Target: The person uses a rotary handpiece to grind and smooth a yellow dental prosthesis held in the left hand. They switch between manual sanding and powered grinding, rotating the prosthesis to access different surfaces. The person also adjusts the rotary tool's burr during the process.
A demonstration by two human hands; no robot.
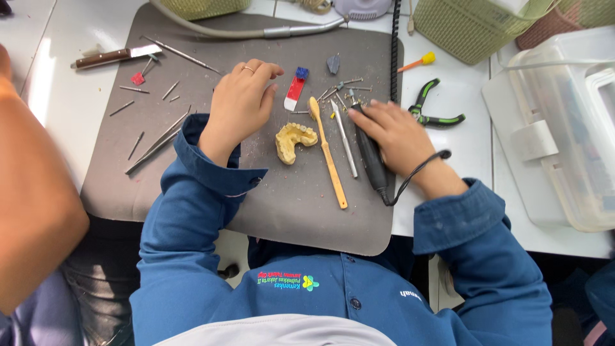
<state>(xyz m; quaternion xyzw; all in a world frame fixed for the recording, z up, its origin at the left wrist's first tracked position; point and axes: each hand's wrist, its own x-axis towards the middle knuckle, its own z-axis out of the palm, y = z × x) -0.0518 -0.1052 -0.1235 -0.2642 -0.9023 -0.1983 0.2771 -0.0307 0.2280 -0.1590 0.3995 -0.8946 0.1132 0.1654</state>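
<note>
Both hands (242, 96) (396, 131) palm-down, fingers curled

We were at a dental lab bench. Around the grey mat (192, 186) lay a plaster jaw cast (293, 141), slim metal instruments (157, 138) and pliers (430, 109).

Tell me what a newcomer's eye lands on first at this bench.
The yellowish dental cast lies mid-mat on the grey work mat, between the two hands. The right hand rests on a black corded handpiece; the left hand sits curled beside a red-and-white block. Green-handled pliers lie to the mat's right.
</note>
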